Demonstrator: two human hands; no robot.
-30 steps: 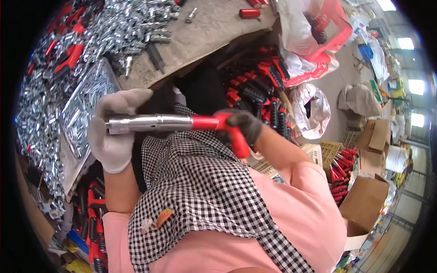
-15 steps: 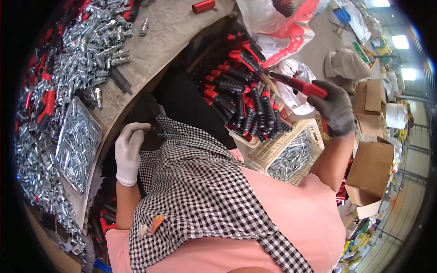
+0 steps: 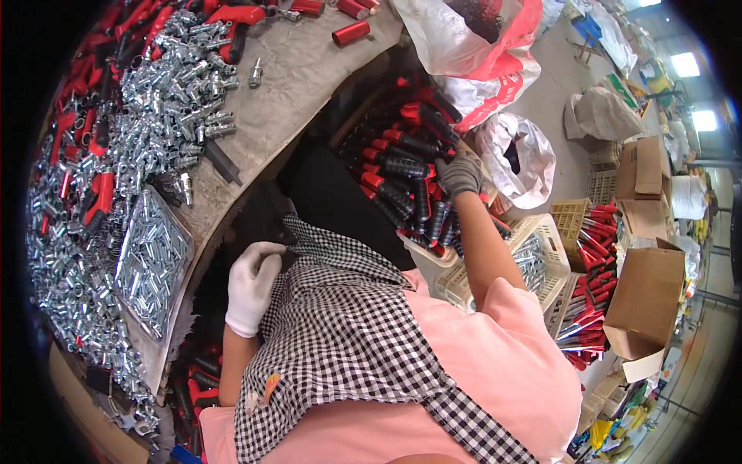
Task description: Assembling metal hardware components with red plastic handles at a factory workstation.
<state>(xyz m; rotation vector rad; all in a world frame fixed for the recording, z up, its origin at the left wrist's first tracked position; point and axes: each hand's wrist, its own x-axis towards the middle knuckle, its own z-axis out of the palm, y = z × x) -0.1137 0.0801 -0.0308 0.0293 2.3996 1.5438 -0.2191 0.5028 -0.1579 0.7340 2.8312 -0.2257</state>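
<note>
My right hand (image 3: 461, 173), in a grey glove, reaches down onto a heap of red-and-black tools with ribbed grips (image 3: 403, 165). Its fingers bend over the right side of the heap; whatever lies under them is hidden. My left hand (image 3: 253, 288), in a white glove, hovers beside the checked apron (image 3: 348, 332). Those fingers curl loosely, the thumb stands apart, and nothing shows between them. The heap sits in a pale plastic crate (image 3: 427, 253), whose edge shows below it.
On the workbench (image 3: 282, 97) at left lie a pile of metal fittings (image 3: 178, 93), a tray of metal pins (image 3: 154, 267) and a red cylinder (image 3: 351, 32). A crate of metal parts (image 3: 550, 271), red-handled tools (image 3: 591, 286), white sacks (image 3: 514, 158) and cardboard boxes (image 3: 645, 305) stand at right.
My right hand has come down and left from the raised position, where it held a red-and-dark tool, onto the heap. That tool no longer shows in the air. My left hand stays loosely curled.
</note>
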